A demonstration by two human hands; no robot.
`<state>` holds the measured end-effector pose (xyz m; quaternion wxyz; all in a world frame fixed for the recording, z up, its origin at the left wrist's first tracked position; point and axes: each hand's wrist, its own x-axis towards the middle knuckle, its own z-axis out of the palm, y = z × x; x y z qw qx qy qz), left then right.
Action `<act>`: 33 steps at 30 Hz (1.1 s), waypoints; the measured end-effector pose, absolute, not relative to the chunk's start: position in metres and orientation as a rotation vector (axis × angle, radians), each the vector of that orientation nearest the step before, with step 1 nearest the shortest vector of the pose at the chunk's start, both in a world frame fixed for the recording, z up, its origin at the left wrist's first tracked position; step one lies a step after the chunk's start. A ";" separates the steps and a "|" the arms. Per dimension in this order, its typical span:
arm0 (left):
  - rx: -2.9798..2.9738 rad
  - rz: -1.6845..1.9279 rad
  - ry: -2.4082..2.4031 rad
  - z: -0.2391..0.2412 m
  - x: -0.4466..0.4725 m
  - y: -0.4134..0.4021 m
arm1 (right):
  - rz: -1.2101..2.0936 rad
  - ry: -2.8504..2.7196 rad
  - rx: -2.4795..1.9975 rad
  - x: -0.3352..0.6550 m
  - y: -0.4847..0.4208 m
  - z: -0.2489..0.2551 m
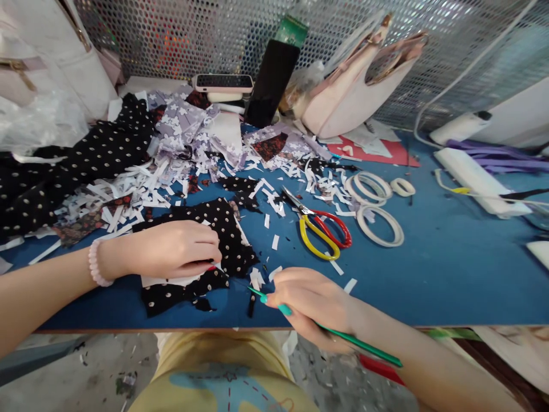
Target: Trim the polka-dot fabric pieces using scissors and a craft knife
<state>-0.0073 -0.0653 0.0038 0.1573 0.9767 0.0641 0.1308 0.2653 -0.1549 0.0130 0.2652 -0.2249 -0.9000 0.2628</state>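
My left hand (pixel 180 246) rests on a pile of black dotted fabric pieces (pixel 231 243), its fingers bent and pressed together. A small white tip and a bit of red show at its fingertips, but what they pinch is hidden. White backing (pixel 160 280) peeks out beneath the palm. Above the table's front edge, my right hand (pixel 311 300) grips a slim green pen-like stick (pixel 364 346), its pointed end aimed left toward the fabric. Between and beyond the hands lie open scissors (pixel 319 223) with one yellow and one red handle.
White strips (pixel 141 186) and patterned scraps (pixel 184 123) are heaped at the back left. Tape rolls (pixel 380 226) lie right of the scissors. A phone (pixel 223 83), a dark upright panel (pixel 272 80) and a pale handbag (pixel 351 97) stand by the mesh wall. Purple strips (pixel 497 155) lie far right.
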 end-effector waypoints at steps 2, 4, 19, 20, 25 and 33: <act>2.782 0.368 0.194 0.003 -0.008 -0.065 | 0.663 -2.352 -0.539 0.265 -0.153 0.012; 2.773 0.364 0.196 0.002 -0.008 -0.065 | 0.697 -2.310 -0.485 0.266 -0.151 0.012; 2.694 0.326 0.241 0.005 -0.007 -0.066 | 0.564 -2.451 -0.489 0.253 -0.149 0.009; 2.692 0.329 0.241 0.004 -0.007 -0.066 | 0.570 -2.453 -0.494 0.253 -0.149 0.011; 2.671 0.324 0.236 0.001 -0.007 -0.066 | 0.692 -2.467 -0.481 0.250 -0.147 0.016; 2.646 0.349 0.233 0.002 -0.007 -0.065 | 0.771 -2.684 -0.485 0.256 -0.137 0.030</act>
